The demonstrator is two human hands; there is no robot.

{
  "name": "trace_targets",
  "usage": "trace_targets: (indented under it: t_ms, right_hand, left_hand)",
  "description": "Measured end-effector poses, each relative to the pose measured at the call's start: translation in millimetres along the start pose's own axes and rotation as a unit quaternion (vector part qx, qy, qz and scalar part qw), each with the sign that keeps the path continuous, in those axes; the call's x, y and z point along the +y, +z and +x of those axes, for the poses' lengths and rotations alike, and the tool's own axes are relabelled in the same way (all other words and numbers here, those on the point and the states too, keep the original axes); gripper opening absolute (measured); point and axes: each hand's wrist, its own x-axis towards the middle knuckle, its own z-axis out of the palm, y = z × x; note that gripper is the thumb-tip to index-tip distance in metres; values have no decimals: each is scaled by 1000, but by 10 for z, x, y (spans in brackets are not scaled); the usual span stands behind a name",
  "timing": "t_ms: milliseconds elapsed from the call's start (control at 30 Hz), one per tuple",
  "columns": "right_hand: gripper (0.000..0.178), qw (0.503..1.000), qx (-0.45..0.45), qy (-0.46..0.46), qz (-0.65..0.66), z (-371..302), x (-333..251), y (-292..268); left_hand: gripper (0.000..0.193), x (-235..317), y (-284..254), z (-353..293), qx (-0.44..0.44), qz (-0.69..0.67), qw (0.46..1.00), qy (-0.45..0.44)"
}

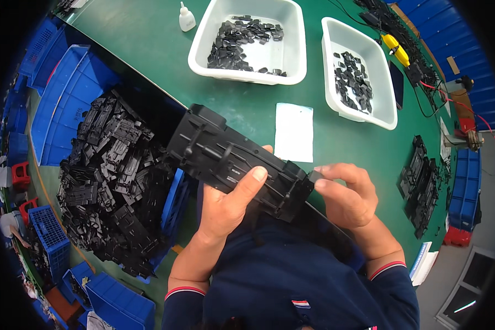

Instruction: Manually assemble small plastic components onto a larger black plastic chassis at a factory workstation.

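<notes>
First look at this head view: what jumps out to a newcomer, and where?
Mid-picture, the long black part lies slanted in the left hand, with the right hand at its right end. On the left, a big heap of black parts piles up by a blue bin wall. At the top, two white trays of small black pieces stand out against the green table.

There are two hands (pixel 227 204) (pixel 351 202), two white tubs (pixel 267 52) (pixel 329 63), one squeeze bottle (pixel 186 22) and one yellow object (pixel 396 50).
</notes>
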Motion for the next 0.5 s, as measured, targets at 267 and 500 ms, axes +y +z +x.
trace_targets:
  t_ms: [267,500]
  right_hand:
    - [40,1000,-12,-21,3,-73,-17,-35]
    - [35,999,-24,-29,5,-99,-34,-74]
  left_hand:
    - [18,146,55,-69,-13,43,997,60]
    - [20,152,92,-114,-4,64,995,82]
